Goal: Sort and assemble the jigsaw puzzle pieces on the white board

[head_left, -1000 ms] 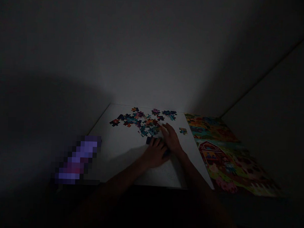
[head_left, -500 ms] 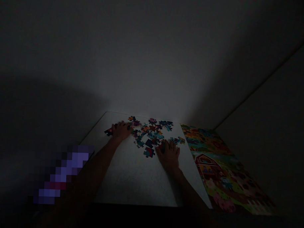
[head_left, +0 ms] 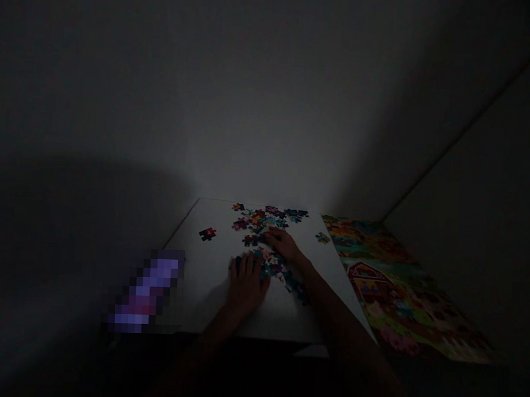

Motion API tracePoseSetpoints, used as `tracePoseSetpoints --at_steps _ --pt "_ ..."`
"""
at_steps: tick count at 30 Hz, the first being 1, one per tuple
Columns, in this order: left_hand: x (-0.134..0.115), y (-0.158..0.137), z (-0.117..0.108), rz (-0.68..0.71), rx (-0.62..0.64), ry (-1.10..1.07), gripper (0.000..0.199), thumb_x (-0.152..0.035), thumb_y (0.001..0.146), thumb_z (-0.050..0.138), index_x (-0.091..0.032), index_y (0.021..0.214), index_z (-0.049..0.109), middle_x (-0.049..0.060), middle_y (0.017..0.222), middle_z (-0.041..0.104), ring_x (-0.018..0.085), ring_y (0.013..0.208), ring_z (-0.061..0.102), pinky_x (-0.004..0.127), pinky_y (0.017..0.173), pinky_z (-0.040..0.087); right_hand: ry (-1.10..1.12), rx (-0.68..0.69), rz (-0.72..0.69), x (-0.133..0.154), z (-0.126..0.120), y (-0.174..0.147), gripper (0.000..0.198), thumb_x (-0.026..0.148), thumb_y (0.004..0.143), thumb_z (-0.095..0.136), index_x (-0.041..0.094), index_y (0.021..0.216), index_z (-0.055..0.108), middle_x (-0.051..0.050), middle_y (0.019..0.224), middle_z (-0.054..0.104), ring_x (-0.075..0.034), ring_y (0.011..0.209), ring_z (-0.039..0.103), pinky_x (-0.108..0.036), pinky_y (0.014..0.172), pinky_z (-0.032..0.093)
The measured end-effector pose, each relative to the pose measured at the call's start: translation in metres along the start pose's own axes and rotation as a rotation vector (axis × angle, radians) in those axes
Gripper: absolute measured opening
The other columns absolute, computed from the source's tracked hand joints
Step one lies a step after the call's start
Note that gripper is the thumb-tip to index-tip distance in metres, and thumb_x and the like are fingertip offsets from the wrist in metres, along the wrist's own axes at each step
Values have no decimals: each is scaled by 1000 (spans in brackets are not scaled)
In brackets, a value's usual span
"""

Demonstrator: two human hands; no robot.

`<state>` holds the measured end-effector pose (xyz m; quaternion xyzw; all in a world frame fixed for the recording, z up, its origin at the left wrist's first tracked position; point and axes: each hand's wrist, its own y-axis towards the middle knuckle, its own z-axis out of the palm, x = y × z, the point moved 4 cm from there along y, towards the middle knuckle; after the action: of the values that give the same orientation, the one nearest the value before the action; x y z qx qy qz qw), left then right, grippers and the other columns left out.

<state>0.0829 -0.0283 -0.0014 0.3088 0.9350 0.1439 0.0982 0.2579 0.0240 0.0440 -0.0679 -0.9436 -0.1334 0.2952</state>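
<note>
White board (head_left: 209, 301) nearest me, its long axis running away from me toward the wall, far end narrowing in view. I see one board, one picture sheet, two hands.

Left hand (head_left: 246, 284) lies palm down on the board, fingers (head_left: 245, 262) spread wide and flat, pointing away from me; forearm comes straight up from the bottom edge. It grips nothing that I can see; the fingertips sit at the near edge of the pieces.

Right hand (head_left: 283, 245) is further out, forearm crossing in diagonally from lower right, hand angled toward the upper left. Fingers are loosely curled over the pile. Too dark to tell whether it pinches a piece, so I can't call its grip.

Puzzle pieces (head_left: 264, 221) are scattered across the far half of the board, with a loose strip (head_left: 290, 279) trailing back toward me along the right forearm, so the scatter as a whole runs near-right to far-left. Too small and dim for a piece count. Two strays stand apart: one dark piece (head_left: 207, 233) left of the pile, one small piece (head_left: 321, 237) right of it near the board edge.

Right of the board lies the farm picture sheet (head_left: 401, 290), flat, touching or just beside the board edge, long axis also running away from me. A red barn is visible on it.

Grey wall (head_left: 268, 106) behind, unlit.
</note>
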Motion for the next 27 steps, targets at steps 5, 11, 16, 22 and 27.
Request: tracePoseSetpoints --at_steps 5,11,16,22,27 --pt "-34 4 6 140 -22 -75 54 -47 98 41 -17 142 49 14 149 46 31 140 39 60 117 24 -184 -146 104 -29 -18 -92 56 47 93 50 19 141 51 -16 156 34 -34 147 26 -58 117 19" --pt "-68 47 19 392 92 -169 56 -51 98 41 -17 142 48 14 150 45 31 141 37 58 117 23 -525 -212 310 -45 -4 -202 73 66 90 45 19 145 47 -19 154 37 -39 144 29 -61 115 19" --pt "-63 105 23 490 193 -187 48 -48 99 44 -26 142 49 7 152 44 24 142 36 46 119 23 -511 -69 342 -35 -10 -170 77 69 91 38 19 150 39 -18 157 31 -36 147 23 -57 117 13" --pt "52 153 2 -18 42 -74 48 -44 100 38 -21 138 54 16 148 47 36 140 36 67 114 13 -431 -19 409 -54 -20 -95 78 70 91 37 22 153 34 -16 161 22 -34 150 13 -55 118 8" --pt "107 124 3 -239 158 52 60 -53 98 37 -17 145 47 20 154 37 38 142 33 58 113 24 -373 -28 455 -65 -19 -38 75 68 93 37 22 153 34 -17 161 20 -35 150 11 -58 117 6"
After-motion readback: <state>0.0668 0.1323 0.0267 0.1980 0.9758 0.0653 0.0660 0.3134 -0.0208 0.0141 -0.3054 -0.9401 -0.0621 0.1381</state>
